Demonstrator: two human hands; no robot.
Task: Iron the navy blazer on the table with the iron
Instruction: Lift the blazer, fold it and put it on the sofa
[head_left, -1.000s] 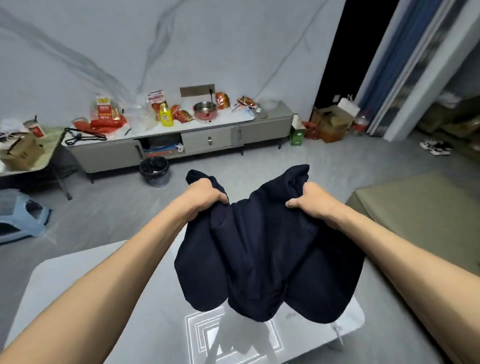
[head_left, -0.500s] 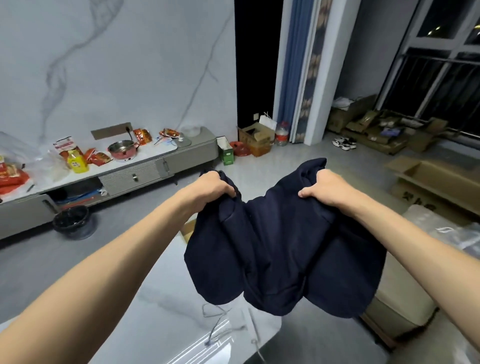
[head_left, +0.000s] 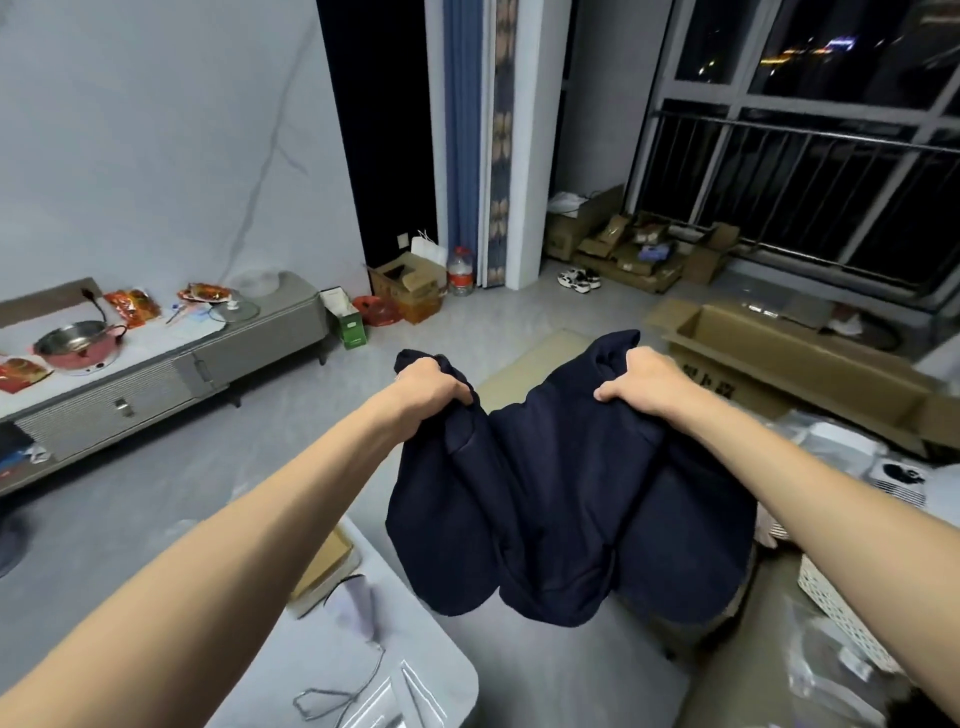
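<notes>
The navy blazer (head_left: 561, 499) hangs in the air in front of me, bunched and drooping in loose folds. My left hand (head_left: 428, 387) grips its upper left edge in a fist. My right hand (head_left: 641, 382) grips the upper right edge the same way. The blazer is off to the right of the white table (head_left: 415, 691), whose corner shows at the bottom left, and hangs over the grey floor. No iron is in view.
A thin wire hanger (head_left: 337, 696) lies on the table corner. A low grey cabinet (head_left: 171, 374) with a pink pot (head_left: 78, 345) stands left. Open cardboard boxes (head_left: 789, 364) sit at right, a white basket (head_left: 841, 613) lower right.
My view and both arms have swung to the right, carrying the blazer off the table and over the floor. Both hands keep the same grip.
</notes>
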